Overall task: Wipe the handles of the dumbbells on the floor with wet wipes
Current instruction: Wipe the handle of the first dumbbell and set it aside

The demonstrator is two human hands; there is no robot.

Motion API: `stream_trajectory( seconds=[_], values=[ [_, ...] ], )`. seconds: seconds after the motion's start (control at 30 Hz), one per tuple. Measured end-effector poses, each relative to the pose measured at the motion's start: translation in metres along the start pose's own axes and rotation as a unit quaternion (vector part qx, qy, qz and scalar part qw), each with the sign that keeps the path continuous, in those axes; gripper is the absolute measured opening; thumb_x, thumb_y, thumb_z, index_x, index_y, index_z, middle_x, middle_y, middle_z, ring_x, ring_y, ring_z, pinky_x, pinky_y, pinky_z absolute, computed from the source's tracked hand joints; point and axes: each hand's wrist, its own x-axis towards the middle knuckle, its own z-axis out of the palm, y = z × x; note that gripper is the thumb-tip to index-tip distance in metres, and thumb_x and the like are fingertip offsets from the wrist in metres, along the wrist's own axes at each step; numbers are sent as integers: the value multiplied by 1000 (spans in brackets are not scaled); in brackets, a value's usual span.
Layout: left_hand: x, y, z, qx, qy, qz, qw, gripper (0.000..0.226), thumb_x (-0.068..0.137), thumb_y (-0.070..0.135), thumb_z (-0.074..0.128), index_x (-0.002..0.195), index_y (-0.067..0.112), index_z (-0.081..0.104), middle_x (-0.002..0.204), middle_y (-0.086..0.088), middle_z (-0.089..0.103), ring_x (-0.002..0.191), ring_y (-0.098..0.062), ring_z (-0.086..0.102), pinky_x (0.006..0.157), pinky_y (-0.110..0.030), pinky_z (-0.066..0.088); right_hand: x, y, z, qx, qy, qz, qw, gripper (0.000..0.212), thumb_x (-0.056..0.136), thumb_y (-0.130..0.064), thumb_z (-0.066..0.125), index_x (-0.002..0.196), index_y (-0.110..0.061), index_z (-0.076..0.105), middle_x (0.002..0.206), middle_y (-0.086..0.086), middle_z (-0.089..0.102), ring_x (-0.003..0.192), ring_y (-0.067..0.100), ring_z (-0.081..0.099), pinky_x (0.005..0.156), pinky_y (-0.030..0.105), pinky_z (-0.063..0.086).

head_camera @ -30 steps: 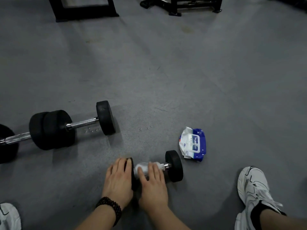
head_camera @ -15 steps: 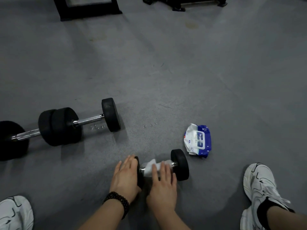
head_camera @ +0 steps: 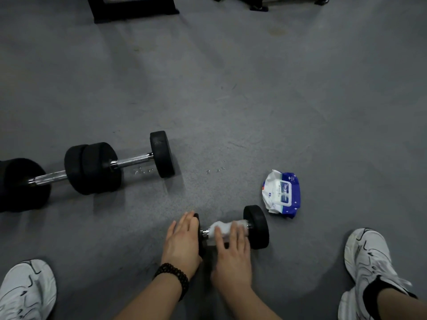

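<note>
A small black dumbbell (head_camera: pixel 256 227) lies on the grey floor in front of me. A white wet wipe (head_camera: pixel 219 227) is wrapped over its chrome handle. My right hand (head_camera: pixel 232 255) presses the wipe onto the handle with fingers laid over it. My left hand (head_camera: pixel 182 240), with a dark bead bracelet on the wrist, rests flat with straight fingers on the dumbbell's left weight, hiding most of it. Two bigger black dumbbells lie end to end at the left: one (head_camera: pixel 129 160) with its chrome handle in full view, the other (head_camera: pixel 27 181) cut by the frame edge.
A blue and white wet-wipe pack (head_camera: pixel 282 194) lies just beyond the small dumbbell's right end. My white shoes sit at the lower left (head_camera: pixel 25 289) and lower right (head_camera: pixel 369 266). Black equipment frames (head_camera: pixel 131 8) stand at the far edge of the floor.
My right hand and the wipe have slid rightward along the handle, exposing chrome at its left end. The left hand keeps its place on the weight. The view has shifted slightly.
</note>
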Motion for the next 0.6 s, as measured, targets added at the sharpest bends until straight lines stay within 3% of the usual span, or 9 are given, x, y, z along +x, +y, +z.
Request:
stream_trajectory(
  seconds=[0.07, 0.1, 0.2, 0.27, 0.37, 0.43, 0.6],
  values=[
    [0, -1, -1, 2, -5, -1, 1000, 109, 72, 25, 85, 154, 18, 13, 165, 3, 9, 151, -10, 4, 121, -32, -4, -3, 1, 1, -43, -10, -81, 996, 92, 61, -43, 68, 148, -32, 39, 155, 20, 33, 144, 38, 27, 111, 50, 20],
    [0, -1, -2, 2, -5, 2, 1000, 109, 72, 26, 85, 154, 18, 13, 165, 3, 9, 151, -11, 4, 121, -32, -4, -2, 4, 0, -50, -3, -81, 995, 89, 62, -41, 67, 147, -33, 40, 155, 18, 35, 144, 36, 29, 110, 49, 21],
    [-1, 0, -5, 0, -3, 6, 1000, 106, 71, 25, 85, 152, 19, 16, 165, 3, 9, 151, -11, 5, 121, -32, -4, 2, 11, -5, -9, 22, 33, 999, 96, 54, -33, 69, 146, -22, 44, 152, 21, 39, 141, 36, 35, 108, 48, 35],
    [-1, 1, -4, -1, -3, 3, 1000, 105, 73, 24, 84, 153, 19, 14, 165, 2, 7, 151, -11, 3, 120, -32, -4, 1, 4, -5, 10, 5, 65, 998, 101, 51, -36, 73, 146, -18, 45, 151, 24, 38, 142, 38, 33, 108, 49, 35],
    [-2, 2, -1, 4, -7, 4, 1000, 106, 78, 22, 80, 155, 18, 8, 166, 3, 1, 151, -11, -1, 122, -33, -4, -2, -5, -1, -7, -10, -29, 1000, 93, 58, -45, 69, 145, -26, 43, 152, 22, 37, 143, 40, 31, 112, 46, 21],
    [-4, 0, -1, -3, -8, 10, 1000, 106, 79, 25, 80, 155, 17, 7, 166, 3, -1, 152, -12, -3, 122, -34, -3, -1, -3, -3, -26, -14, -49, 998, 92, 59, -45, 70, 146, -26, 43, 152, 20, 39, 143, 37, 32, 111, 45, 20],
    [-16, -6, 1, -3, 2, 49, 999, 99, 83, 35, 76, 155, 17, 10, 166, 4, -2, 152, -13, -3, 123, -34, 3, -2, 1, -11, 2, 7, 92, 996, 101, 53, -33, 78, 144, -6, 46, 151, 22, 39, 142, 34, 34, 106, 47, 39]
  ],
)
